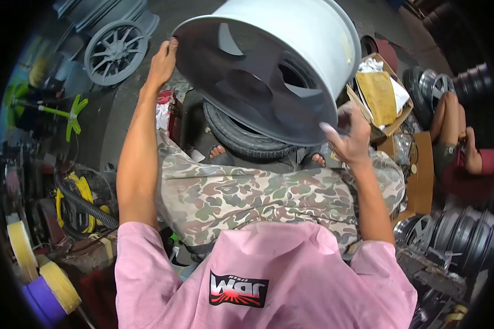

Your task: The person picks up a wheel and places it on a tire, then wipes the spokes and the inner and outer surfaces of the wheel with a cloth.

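A large wheel rim (313,38), pale grey outside and dark inside with wide spokes, is tilted up in front of me. My left hand (163,63) grips its lip at the left, fingers curled over the edge. At the lower right, my right hand (352,134) has its thumb at the lip and its fingers along the outer barrel; they are slightly blurred. Below the rim a black tire (230,137) lies flat on the floor between my feet, partly hidden by the rim.
To the right stands a cardboard box (403,118) with papers and a yellow envelope. Another person's bare legs (449,118) show beyond it. A grey spoked wheel (116,53) is at the upper left, near a green fan (74,116). Tape rolls (59,285) sit lower left; several rims (466,233) lower right.
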`<state>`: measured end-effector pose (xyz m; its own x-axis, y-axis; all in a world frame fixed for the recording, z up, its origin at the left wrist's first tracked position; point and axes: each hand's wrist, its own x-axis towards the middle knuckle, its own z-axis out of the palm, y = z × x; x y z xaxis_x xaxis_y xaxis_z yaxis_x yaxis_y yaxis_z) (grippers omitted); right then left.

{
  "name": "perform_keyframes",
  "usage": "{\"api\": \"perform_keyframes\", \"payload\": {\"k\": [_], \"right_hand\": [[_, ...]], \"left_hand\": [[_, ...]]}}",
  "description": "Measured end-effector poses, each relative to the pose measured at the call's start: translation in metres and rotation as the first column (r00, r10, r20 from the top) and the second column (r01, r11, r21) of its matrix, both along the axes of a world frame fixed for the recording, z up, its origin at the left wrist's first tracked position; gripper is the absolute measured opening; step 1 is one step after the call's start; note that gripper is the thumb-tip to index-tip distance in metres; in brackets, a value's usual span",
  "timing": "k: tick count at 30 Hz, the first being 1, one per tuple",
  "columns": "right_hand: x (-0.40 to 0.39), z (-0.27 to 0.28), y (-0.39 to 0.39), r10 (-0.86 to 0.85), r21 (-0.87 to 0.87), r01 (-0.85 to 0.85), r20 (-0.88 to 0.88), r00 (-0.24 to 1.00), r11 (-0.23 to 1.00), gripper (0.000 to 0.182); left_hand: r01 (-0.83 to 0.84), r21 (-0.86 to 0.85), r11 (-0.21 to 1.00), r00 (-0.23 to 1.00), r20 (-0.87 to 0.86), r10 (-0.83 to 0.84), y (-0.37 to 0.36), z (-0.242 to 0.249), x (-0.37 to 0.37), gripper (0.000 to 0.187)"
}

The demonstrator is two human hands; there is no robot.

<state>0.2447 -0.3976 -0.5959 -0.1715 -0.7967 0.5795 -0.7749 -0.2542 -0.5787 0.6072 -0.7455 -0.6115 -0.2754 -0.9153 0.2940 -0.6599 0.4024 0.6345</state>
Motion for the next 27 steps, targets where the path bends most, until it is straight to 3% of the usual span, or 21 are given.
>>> {"api": "perform_keyframes", "payload": {"k": [2, 4, 6, 7, 8, 10, 12, 13, 14, 15, 17, 19, 21, 23, 25, 27], "right_hand": [[0.001, -0.008, 0.003, -0.124, 0.016, 0.125, -0.034, 0.992, 0.992, 0.042], [-0.022, -0.025, -0.001, -0.084, -0.035, 0.076, -0.315, 0.945, 0.996, 0.031], [-0.046, -0.035, -0.002, -0.183, -0.017, 0.188, -0.323, 0.928, 0.982, 0.030], [-0.056, -0.041, -0.004, -0.255, 0.011, 0.275, -0.340, 0.905, 0.961, 0.028], [-0.067, -0.048, -0.009, -0.272, 0.018, 0.294, -0.333, 0.903, 0.956, 0.028], [-0.089, -0.060, -0.021, -0.430, 0.272, 0.489, -0.251, 0.868, 0.829, 0.033], [-0.115, -0.071, -0.027, -0.425, 0.307, 0.483, -0.238, 0.873, 0.820, 0.035], [-0.126, -0.072, -0.027, -0.400, 0.335, 0.454, -0.221, 0.889, 0.826, 0.037], [-0.129, -0.063, -0.025, -0.417, 0.228, 0.468, -0.238, 0.877, 0.854, 0.039], [-0.128, -0.044, -0.020, -0.420, 0.231, 0.475, -0.251, 0.872, 0.849, 0.039], [-0.123, 0.008, -0.001, -0.359, 0.272, 0.340, 0.024, 0.933, 0.900, 0.040], [-0.121, 0.043, 0.020, -0.453, 0.294, 0.386, 0.210, 0.867, 0.875, 0.034], [-0.143, 0.034, 0.048, -0.491, 0.227, 0.448, 0.197, 0.849, 0.865, 0.032], [-0.160, 0.013, 0.084, -0.563, 0.220, 0.531, 0.121, 0.818, 0.818, 0.031], [-0.174, -0.032, 0.130, -0.633, 0.322, 0.581, 0.077, 0.771, 0.747, 0.029], [-0.185, -0.102, 0.179, -0.672, 0.379, 0.592, 0.119, 0.731, 0.712, 0.028]], "left_hand": [[0.044, -0.045, 0.998, 0.999, 0.027, -0.043, -0.006, -0.003, 0.005, 0.078], [0.076, -0.059, 0.995, 0.996, 0.045, -0.073, -0.004, 0.007, 0.003, 0.076], [0.082, -0.199, 0.977, 0.991, 0.119, -0.060, 0.021, 0.027, 0.000, 0.070], [0.086, -0.185, 0.979, 0.980, 0.191, -0.050, 0.046, 0.053, -0.009, 0.065], [0.093, -0.243, 0.965, 0.964, 0.264, -0.027, 0.069, 0.072, -0.019, 0.062], [0.125, -0.290, 0.949, 0.943, 0.332, -0.023, 0.109, 0.094, -0.041, 0.062], [0.240, -0.540, 0.807, 0.924, 0.383, -0.019, 0.145, 0.105, -0.065, 0.058], [0.271, -0.595, 0.756, 0.927, 0.372, -0.040, 0.160, 0.109, -0.079, 0.053], [0.305, -0.602, 0.738, 0.928, 0.362, -0.088, 0.174, 0.110, -0.091, 0.053], [0.338, -0.608, 0.719, 0.925, 0.355, -0.135, 0.183, 0.110, -0.100, 0.052], [0.352, -0.605, 0.714, 0.931, 0.309, -0.196, 0.190, 0.110, -0.113, 0.050], [0.393, -0.607, 0.691, 0.919, 0.271, -0.286, 0.195, 0.110, -0.127, 0.049], [0.295, -0.572, 0.765, 0.954, 0.130, -0.271, 0.192, 0.107, -0.132, 0.043], [0.265, -0.507, 0.820, 0.964, 0.169, -0.207, 0.194, 0.107, -0.133, 0.031], [0.366, -0.566, 0.739, 0.930, 0.246, -0.273, 0.187, 0.109, -0.140, 0.019], [0.385, -0.587, 0.712, 0.918, 0.326, -0.227, 0.174, 0.110, -0.150, 0.022]]}}
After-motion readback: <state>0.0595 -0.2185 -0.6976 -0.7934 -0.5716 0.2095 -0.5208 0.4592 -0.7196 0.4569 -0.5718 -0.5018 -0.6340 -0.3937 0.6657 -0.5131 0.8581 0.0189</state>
